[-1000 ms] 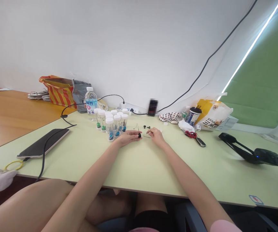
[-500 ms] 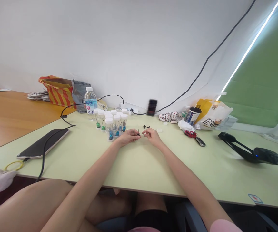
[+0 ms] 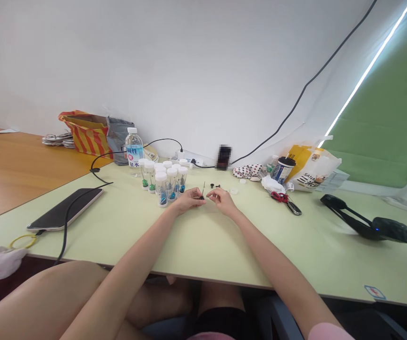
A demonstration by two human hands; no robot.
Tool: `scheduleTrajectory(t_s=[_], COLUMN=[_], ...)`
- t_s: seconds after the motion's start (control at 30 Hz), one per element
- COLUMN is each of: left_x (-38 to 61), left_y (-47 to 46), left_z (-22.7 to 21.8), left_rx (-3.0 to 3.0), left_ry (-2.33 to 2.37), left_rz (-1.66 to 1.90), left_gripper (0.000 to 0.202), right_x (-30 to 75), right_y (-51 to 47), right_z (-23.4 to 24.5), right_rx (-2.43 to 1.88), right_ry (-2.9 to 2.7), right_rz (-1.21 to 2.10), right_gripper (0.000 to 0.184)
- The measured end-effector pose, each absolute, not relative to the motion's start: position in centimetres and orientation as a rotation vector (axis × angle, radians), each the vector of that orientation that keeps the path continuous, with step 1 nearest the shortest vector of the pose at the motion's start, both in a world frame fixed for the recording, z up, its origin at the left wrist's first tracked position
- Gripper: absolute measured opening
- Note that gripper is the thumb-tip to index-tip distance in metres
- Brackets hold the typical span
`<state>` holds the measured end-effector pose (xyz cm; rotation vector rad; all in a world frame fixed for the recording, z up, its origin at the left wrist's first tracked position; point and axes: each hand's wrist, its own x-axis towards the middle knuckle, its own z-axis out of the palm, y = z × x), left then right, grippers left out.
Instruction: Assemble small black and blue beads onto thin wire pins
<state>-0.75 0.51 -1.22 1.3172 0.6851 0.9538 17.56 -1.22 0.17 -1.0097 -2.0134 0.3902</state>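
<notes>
My left hand (image 3: 188,200) is closed, its fingertips pinching a small black part with a thin upright rod (image 3: 203,189). My right hand (image 3: 224,202) faces it from the right, thumb and forefinger brought together close to the rod but apart from it. Whatever sits between those right fingertips is too small to make out. Behind the hands lie a little black piece (image 3: 212,185) and another dark bit partly hidden by the right hand. Left of my left hand stand several clear tubes (image 3: 161,191) with white caps, holding blue or green parts.
Farther left are a water bottle (image 3: 133,148) and a phone (image 3: 65,209) with a cable across it. To the right lie red-handled scissors (image 3: 279,197), a folding knife-like tool (image 3: 294,208), a lidded cup (image 3: 284,169) and a black neck-worn device (image 3: 364,219).
The right fingertips have come slightly nearer the left hand. The rod leans a little more to the right. The whole view has shifted slightly.
</notes>
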Motion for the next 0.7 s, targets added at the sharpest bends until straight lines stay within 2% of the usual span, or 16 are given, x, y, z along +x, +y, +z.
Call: scheduleTrajectory(t_s=[0.7], left_x=[-0.80], left_y=[0.85], left_z=[-1.67], left_rx=[1.289], left_ry=[0.664], left_rz=[0.968], left_gripper=[0.037], right_x=[17.33], right_y=[-1.77], right_z=[0.55], right_rx=[-1.005], right_ry=[-2.035], right_rz=[0.382], right_gripper=[0.017])
